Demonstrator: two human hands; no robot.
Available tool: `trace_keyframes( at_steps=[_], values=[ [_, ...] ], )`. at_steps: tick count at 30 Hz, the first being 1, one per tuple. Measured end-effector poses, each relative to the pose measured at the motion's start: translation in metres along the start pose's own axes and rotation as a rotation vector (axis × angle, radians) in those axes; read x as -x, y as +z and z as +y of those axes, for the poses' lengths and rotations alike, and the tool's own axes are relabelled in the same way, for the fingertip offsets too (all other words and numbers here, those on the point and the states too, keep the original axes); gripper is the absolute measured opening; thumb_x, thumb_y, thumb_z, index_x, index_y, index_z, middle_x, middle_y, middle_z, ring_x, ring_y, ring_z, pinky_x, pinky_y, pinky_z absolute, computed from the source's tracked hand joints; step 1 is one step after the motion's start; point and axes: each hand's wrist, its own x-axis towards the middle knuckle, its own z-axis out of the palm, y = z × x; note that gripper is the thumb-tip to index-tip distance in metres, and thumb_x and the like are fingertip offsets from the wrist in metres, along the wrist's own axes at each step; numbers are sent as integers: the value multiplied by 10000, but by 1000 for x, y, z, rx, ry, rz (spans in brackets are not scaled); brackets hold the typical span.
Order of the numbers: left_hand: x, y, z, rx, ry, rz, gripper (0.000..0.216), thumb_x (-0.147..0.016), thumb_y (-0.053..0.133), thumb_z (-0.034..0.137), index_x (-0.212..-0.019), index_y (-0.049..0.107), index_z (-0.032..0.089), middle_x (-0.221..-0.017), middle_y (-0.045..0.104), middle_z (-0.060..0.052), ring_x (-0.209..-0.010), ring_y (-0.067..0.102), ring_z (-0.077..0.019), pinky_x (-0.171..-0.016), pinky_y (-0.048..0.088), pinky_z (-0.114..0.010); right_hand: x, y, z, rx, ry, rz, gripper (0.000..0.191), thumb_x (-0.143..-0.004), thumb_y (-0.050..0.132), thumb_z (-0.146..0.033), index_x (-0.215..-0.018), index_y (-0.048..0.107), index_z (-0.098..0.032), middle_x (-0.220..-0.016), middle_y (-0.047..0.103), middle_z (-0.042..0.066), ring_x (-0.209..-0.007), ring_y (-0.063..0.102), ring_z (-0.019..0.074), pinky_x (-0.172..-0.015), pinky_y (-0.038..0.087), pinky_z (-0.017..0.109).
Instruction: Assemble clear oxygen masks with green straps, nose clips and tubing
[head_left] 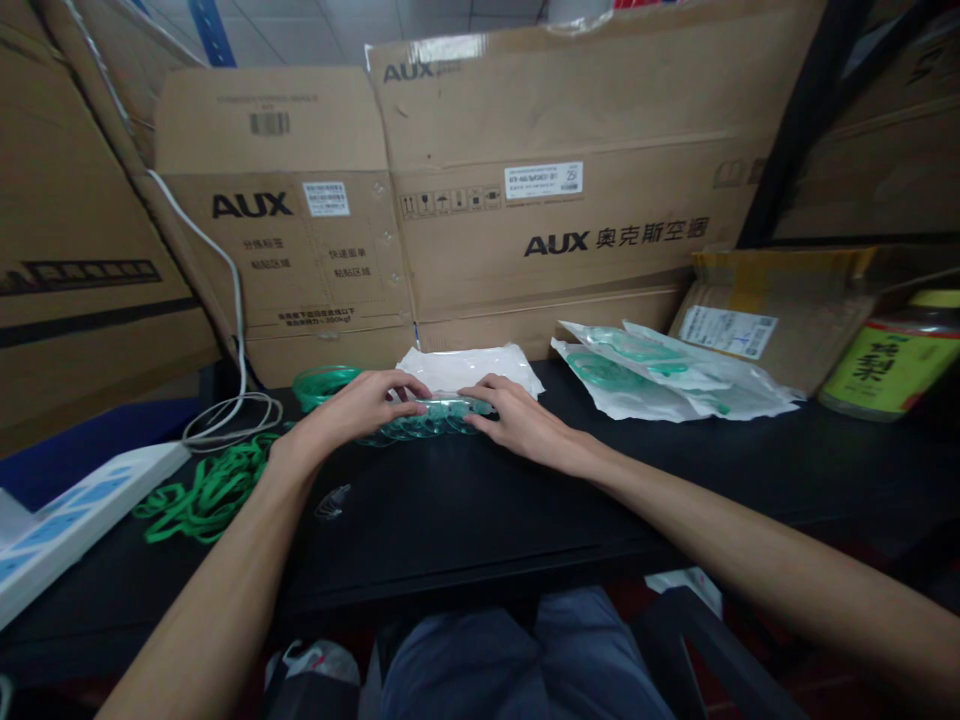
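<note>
Holding coiled tubing [431,418] flat on black table [487,510], near its back edge: left hand [360,405] and right hand [517,415] curled over either end, fingers gripping.

Likely risk: springing open on a slack grip, then snagging loose green bands [210,490] at left.

Flat white pouch [472,368] touching behind, seemingly empty. Clear pouches [660,380] at right, sealed, green mask sets inside. Jar [892,365] far right, contents unclear.

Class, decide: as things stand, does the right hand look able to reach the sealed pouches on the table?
Probably yes: the right hand holds the coiled tubing, and only bare black table lies between it and the pouches.
</note>
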Motion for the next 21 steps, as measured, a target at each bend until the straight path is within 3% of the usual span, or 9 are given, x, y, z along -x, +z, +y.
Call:
trace_keyframes(
  at_steps=[13, 17, 21],
  values=[
    [-1, -1, -3, -18, -6, 2, 400, -855, 614, 538, -1082, 735, 230, -1010, 756, -42, -908, 682, -225, -844, 503, -318, -8, -12, -9, 43, 31, 73, 360, -959, 630, -232, -1296, 655, -108, -1198, 692, 158, -1111, 648, 252, -985, 497, 390],
    [-2, 2, -6, -21, -9, 34, 384, -861, 616, 543, -1069, 745, 248, -999, 757, -41, -901, 683, -237, -829, 502, -331, -16, -39, -2, 130, 64, 182, 284, -998, 575, -256, -1241, 684, -157, -1191, 718, 112, -1099, 660, 215, -966, 500, 361],
    [-2, 2, -2, -34, 62, 152, 378, -914, 560, 545, -1032, 749, 240, -986, 755, -40, -886, 680, -232, -809, 486, -322, -11, -85, 25, 291, 148, 250, 266, -1017, 514, -248, -1150, 724, -154, -1183, 727, 119, -1113, 654, 235, -979, 482, 375]
  ],
)
